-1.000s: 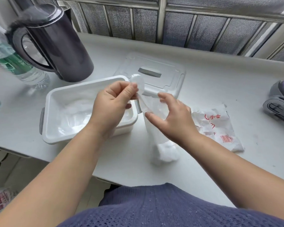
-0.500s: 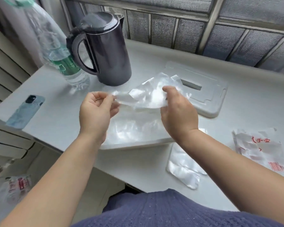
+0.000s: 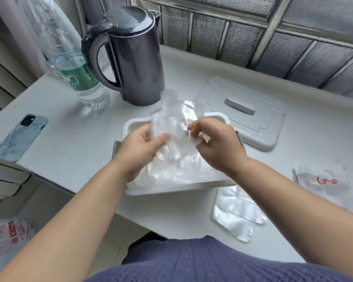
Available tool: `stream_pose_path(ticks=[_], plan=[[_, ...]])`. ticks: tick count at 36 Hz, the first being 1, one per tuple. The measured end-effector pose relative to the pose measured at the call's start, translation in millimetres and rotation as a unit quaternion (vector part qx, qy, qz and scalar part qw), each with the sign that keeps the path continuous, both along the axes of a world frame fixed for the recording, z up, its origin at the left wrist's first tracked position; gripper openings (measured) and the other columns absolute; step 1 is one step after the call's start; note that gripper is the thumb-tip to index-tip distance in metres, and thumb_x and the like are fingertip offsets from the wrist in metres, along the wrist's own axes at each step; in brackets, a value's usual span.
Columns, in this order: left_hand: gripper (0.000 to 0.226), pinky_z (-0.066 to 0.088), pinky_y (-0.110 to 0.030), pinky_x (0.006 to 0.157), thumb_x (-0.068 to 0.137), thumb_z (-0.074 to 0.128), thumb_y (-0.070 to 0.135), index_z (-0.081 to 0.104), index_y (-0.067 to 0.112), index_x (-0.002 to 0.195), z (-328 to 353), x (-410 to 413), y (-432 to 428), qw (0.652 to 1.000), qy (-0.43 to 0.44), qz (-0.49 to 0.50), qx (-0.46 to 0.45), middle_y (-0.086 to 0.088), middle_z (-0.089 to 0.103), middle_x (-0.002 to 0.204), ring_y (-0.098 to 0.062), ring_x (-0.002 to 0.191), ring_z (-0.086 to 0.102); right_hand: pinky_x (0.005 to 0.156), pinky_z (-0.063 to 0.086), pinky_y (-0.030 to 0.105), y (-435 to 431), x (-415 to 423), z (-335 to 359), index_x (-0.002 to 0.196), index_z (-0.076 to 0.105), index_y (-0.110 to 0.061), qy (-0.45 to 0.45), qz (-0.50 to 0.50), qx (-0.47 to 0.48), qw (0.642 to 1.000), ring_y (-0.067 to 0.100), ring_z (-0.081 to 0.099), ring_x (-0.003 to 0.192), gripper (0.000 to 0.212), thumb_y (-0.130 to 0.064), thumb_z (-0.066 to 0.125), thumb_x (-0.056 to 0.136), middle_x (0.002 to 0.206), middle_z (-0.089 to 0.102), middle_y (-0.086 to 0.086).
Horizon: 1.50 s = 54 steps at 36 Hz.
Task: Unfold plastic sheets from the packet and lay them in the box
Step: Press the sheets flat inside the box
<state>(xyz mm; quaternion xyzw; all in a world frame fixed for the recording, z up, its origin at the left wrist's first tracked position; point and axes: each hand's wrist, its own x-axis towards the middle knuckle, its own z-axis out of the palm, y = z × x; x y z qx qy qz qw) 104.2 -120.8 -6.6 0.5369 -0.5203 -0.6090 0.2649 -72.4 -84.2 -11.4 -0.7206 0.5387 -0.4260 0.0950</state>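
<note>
A thin clear plastic sheet (image 3: 169, 117) stands up between my hands over the white box (image 3: 130, 125). My left hand (image 3: 139, 151) pinches its lower left edge with thumb and fingers. My right hand (image 3: 216, 143) pinches its right edge with curled fingers. Crumpled sheets (image 3: 183, 169) lie inside the box under my hands. A flat stack of plastic sheets (image 3: 234, 214) lies on the table in front of the box, to the right. The torn white packet (image 3: 322, 182) with red print lies at the far right.
The box's clear lid (image 3: 253, 119) lies behind the box on the right. A dark kettle (image 3: 135, 58) and a water bottle (image 3: 73, 68) stand at the back left. A phone (image 3: 20, 137) lies near the table's left edge. A window grille runs behind.
My hands have come closer together over the box, and the sheet, stretched wide before, now stands upright and narrow between them. The view has shifted slightly.
</note>
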Motion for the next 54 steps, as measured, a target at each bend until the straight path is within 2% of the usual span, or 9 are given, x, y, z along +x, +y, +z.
stream_pose_path(ticks=[8, 14, 19, 23, 29, 32, 37, 44, 54], plan=[[0.018, 0.045, -0.032, 0.059, 0.085, 0.06, 0.024, 0.066, 0.018, 0.069, 6.6, 25.7, -6.9, 0.959, -0.147, 0.215, -0.108, 0.009, 0.057, 0.055, -0.018, 0.057, 0.052, 0.057, 0.034, 0.02, -1.0, -17.5, -16.8, 0.069, 0.06, -0.007, 0.114, 0.067, 0.104, 0.986, 0.023, 0.057, 0.057, 0.012, 0.004, 0.054, 0.071, 0.068, 0.061, 0.005], [0.03, 0.036, -0.011, 0.073, 0.091, 0.05, 0.019, 0.057, 0.01, 0.118, 23.2, 29.0, -0.3, 0.853, -0.268, 0.298, -0.334, -0.004, 0.059, 0.107, -0.001, 0.077, 0.044, 0.051, 0.033, 0.02, 2.9, -20.8, -23.1, 0.067, 0.058, -0.008, 0.166, 0.097, 0.142, 0.971, 0.023, 0.053, 0.055, 0.019, 0.01, 0.062, 0.064, 0.064, 0.059, 0.004], [0.029, 0.045, -0.025, 0.084, 0.089, 0.053, 0.019, 0.068, 0.007, 0.111, 14.1, 5.6, 12.6, 0.807, -0.209, -0.033, -0.552, -0.006, 0.067, 0.101, -0.015, 0.094, 0.057, 0.058, 0.038, 0.021, 3.1, -20.7, -22.9, 0.07, 0.06, -0.007, 0.174, 0.105, 0.163, 0.965, 0.02, 0.049, 0.058, 0.018, 0.01, 0.063, 0.066, 0.067, 0.061, 0.004], [0.042, 0.041, -0.034, 0.096, 0.093, 0.039, 0.039, 0.062, 0.025, 0.125, -6.7, -8.3, 11.0, 0.785, -0.358, -0.329, -0.384, 0.006, 0.061, 0.128, -0.017, 0.119, 0.051, 0.065, 0.048, 0.035, 3.3, -20.7, -16.7, 0.08, 0.059, -0.011, 0.206, 0.105, 0.232, 0.945, 0.027, 0.054, 0.073, 0.013, 0.001, 0.054, 0.079, 0.08, 0.062, 0.004], [0.042, 0.033, -0.037, 0.105, 0.093, 0.047, 0.042, 0.051, 0.034, 0.134, -28.1, -1.3, -2.3, 0.696, -0.526, -0.437, -0.22, 0.003, 0.043, 0.142, -0.018, 0.131, 0.039, 0.068, 0.038, 0.029, 1.8, -10.5, -2.6, 0.095, 0.052, -0.024, 0.361, 0.093, 0.424, 0.826, 0.026, 0.052, 0.091, 0.023, -0.007, 0.044, 0.084, 0.096, 0.055, 0.0], [0.047, 0.028, -0.036, 0.107, 0.089, 0.052, 0.047, 0.049, 0.036, 0.135, -31.8, -4.5, -5.4, 0.687, -0.532, -0.444, -0.216, 0.001, 0.04, 0.144, -0.02, 0.133, 0.037, 0.09, 0.036, 0.033, -2.0, -2.6, 6.2, 0.111, 0.058, -0.026, 0.407, 0.085, 0.423, 0.805, 0.023, 0.055, 0.101, 0.032, -0.018, 0.046, 0.082, 0.103, 0.062, -0.002], [0.05, 0.026, -0.043, 0.109, 0.086, 0.053, 0.055, 0.049, 0.038, 0.133, -42.4, -4.3, -7.9, 0.677, -0.54, -0.448, -0.224, -0.001, 0.042, 0.139, -0.021, 0.132, 0.036, 0.088, 0.036, 0.033, -17.3, 8.4, -5.8, 0.116, 0.059, -0.022, 0.331, 0.029, 0.324, 0.886, 0.025, 0.056, 0.107, 0.034, -0.031, 0.042, 0.088, 0.116, 0.064, 0.001], [0.057, 0.024, -0.045, 0.109, 0.086, 0.055, 0.053, 0.042, 0.038, 0.139, -55.1, -3.4, -7.7, 0.688, -0.531, -0.436, -0.235, -0.003, 0.036, 0.142, -0.023, 0.135, 0.03, 0.105, 0.03, 0.04, -15.5, 5.5, -54.5, 0.148, 0.006, -0.012, 0.354, 0.031, 0.524, 0.774, 0.042, 0.033, 0.129, 0.088, -0.044, 0.058, 0.085, 0.147, 0.017, 0.017], [0.041, 0.031, -0.035, 0.101, 0.09, 0.053, 0.049, 0.056, 0.03, 0.126, -16.7, -7.3, -3.5, 0.756, -0.5, -0.308, -0.29, 0.006, 0.049, 0.137, -0.02, 0.126, 0.043, 0.095, 0.044, 0.035, -5.0, -10.1, -13.3, 0.131, 0.051, -0.016, 0.228, 0.0, 0.35, 0.908, 0.025, 0.051, 0.118, 0.043, -0.03, 0.053, 0.09, 0.128, 0.056, 0.005]])
